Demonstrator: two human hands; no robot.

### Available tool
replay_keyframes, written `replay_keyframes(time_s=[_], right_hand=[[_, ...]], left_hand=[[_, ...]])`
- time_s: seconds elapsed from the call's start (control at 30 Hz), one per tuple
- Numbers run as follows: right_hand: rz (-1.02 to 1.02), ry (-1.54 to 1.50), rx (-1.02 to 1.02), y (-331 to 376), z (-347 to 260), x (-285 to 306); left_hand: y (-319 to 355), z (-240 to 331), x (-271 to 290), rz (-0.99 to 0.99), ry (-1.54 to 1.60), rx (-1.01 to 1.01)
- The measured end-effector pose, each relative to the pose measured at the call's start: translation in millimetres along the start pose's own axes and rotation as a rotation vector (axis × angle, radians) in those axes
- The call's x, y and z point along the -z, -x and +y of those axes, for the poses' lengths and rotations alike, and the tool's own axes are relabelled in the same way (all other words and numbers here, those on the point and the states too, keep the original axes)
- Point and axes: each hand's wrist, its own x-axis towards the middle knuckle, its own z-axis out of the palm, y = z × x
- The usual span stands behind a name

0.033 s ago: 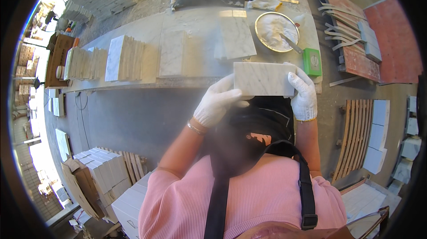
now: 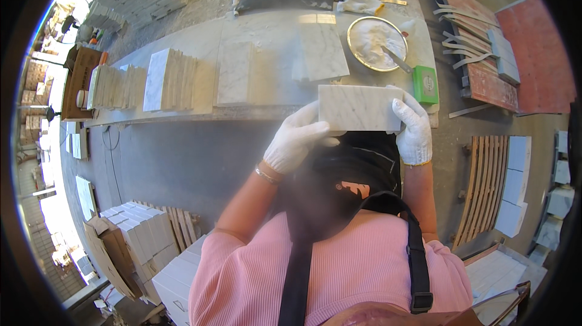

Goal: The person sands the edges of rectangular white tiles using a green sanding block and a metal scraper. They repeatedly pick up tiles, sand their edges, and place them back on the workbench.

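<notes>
Centrally, in the head view, a marble-look tile, pale with grey veining, is held at the near edge of the worktable, its broad face turned up toward the wearer. The gloved left hand grips the left end, thumb by the lower corner; the gloved right hand is closed on the right end, thumb at the short edge. The fingers beneath are largely hidden, so their exact placement cannot be told.

The tile is probably stone or ceramic: rigid, rather heavy for its thinness, and brittle, with corners likely to chip if knocked. Its smooth face may slip under knit gloves, particularly if dusty. The short ends therefore appear the sound places to take hold, thumbs above and fingers supporting below; a hold at one corner would let it tip.

Beyond the tile stand a round tub of white paste with a scraper resting in it, and, just beside the right hand, a green box. Upright tile stacks line the table toward the left.
</notes>
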Motion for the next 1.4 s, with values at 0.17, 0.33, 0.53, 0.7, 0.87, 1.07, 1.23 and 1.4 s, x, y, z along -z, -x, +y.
replay_keyframes(time_s=[0.17,0.33,0.53,0.7,0.87,1.07,1.23,1.4], right_hand=[[-0.009,-0.028,-0.001,0,3,2],[-0.017,-0.042,0.011,0,5,3],[-0.013,-0.075,-0.008,5,2,2],[-0.074,-0.093,0.047,12,-1,5],[-0.027,-0.152,0.131,16,1,18],[0.03,-0.281,0.175,23,2,38],[0.068,-0.295,0.227,34,4,46],[0.085,-0.25,0.251,46,8,56]], left_hand=[[0,4,-1,0.001,-0.029,-0.003],[-2,3,0,0.039,-0.108,-0.002],[-4,-5,14,0.093,-0.01,-0.02],[-14,0,19,0.166,-0.19,-0.184],[-24,25,6,0.305,-0.446,-0.318],[-87,51,-15,0.411,-1.667,-0.746],[-116,50,-28,0.367,-1.915,-0.433],[-112,60,-21,0.278,-1.783,-0.25]])
